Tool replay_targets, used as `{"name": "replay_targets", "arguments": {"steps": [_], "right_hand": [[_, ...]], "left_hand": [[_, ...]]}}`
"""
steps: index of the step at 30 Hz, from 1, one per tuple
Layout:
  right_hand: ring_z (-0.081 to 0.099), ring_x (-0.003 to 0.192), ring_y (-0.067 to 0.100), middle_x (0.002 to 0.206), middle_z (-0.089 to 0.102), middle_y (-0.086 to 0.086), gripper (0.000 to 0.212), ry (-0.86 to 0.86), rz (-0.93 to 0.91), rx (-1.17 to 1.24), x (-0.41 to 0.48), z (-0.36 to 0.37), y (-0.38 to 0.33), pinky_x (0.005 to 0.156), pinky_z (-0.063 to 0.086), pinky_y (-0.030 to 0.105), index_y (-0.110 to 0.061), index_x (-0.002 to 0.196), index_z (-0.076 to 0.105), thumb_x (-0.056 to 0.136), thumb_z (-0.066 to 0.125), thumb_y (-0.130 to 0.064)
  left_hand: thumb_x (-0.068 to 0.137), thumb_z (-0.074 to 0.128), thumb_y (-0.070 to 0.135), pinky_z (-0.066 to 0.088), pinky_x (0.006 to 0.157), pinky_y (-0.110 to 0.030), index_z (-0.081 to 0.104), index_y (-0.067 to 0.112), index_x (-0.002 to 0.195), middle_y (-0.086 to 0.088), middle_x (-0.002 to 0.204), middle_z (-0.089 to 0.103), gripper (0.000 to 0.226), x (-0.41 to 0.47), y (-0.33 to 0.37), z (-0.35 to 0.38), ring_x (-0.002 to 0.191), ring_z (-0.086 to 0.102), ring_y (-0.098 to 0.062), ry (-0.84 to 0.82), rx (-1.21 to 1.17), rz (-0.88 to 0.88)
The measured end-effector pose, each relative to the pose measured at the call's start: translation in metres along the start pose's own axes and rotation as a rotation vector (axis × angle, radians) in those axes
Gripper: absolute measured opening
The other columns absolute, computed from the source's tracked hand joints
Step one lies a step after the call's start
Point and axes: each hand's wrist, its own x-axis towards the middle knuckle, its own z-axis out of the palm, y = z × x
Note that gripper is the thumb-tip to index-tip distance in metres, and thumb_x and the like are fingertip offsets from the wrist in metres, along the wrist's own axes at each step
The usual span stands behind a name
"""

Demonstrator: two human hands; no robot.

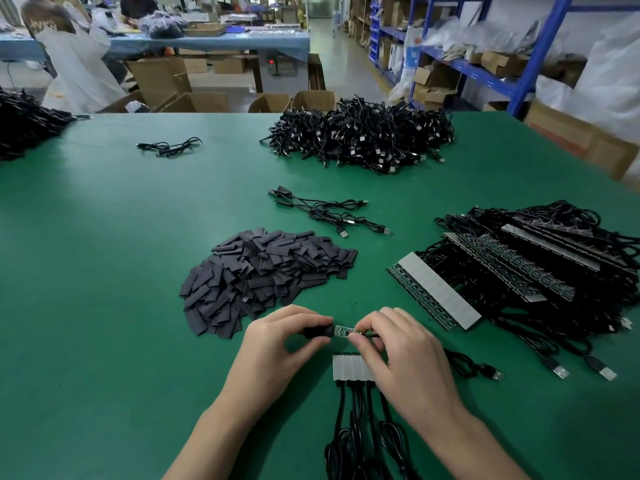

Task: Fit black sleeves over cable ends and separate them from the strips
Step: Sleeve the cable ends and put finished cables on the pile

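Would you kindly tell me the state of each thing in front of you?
left hand: pinches black sleeve.
right hand: pinches cable end.
black sleeve: only over the cable end's tip, rest bare.
short strip: flat on table, cables attached.
sleeve pile: loose heap.

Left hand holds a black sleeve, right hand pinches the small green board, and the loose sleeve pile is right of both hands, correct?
In the head view the loose sleeve pile lies to the left, beyond the left hand, not to the right. The rest stands: the left hand holds a black sleeve and the right hand pinches the small green board.
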Motion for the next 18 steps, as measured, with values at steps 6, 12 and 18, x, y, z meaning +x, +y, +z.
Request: {"name": "replay_targets", "arguments": {"steps": [6, 12, 18], "right_hand": [[0.049, 0.075, 0.004, 0.082, 0.055, -0.017, 0.017, -0.043, 0.000, -0.014, -0.0001, -0.0003, -0.0009, 0.065, 0.048, 0.024, -0.025, 0.088, 0.065, 0.097, 0.058, -0.038], [0.043, 0.075, 0.002, 0.080, 0.045, -0.020, 0.013, -0.032, -0.003, -0.031, -0.0003, -0.0011, -0.0009, 0.066, 0.040, 0.019, -0.025, 0.086, 0.064, 0.095, 0.065, -0.035], [0.040, 0.079, 0.001, 0.082, 0.037, -0.021, 0.013, -0.055, -0.002, 0.003, -0.0002, -0.0004, 0.0006, 0.069, 0.037, 0.018, -0.025, 0.091, 0.067, 0.093, 0.071, -0.037]], "left_hand": [[0.081, 0.086, 0.014, 0.054, 0.086, -0.016, 0.081, 0.023, 0.102, 0.021, 0.101, 0.071, 0.024, -0.0005, -0.0009, -0.0019, 0.092, 0.070, 0.001, 0.001, 0.041, 0.024], [0.083, 0.085, 0.014, 0.054, 0.084, -0.017, 0.080, 0.026, 0.101, 0.022, 0.100, 0.068, 0.023, -0.0017, -0.0026, 0.0001, 0.091, 0.069, 0.002, -0.043, 0.072, 0.026], [0.085, 0.084, 0.022, 0.055, 0.081, -0.020, 0.080, 0.033, 0.102, 0.023, 0.101, 0.069, 0.021, -0.0023, -0.0036, -0.0012, 0.092, 0.069, -0.001, -0.058, 0.069, -0.028]]}}
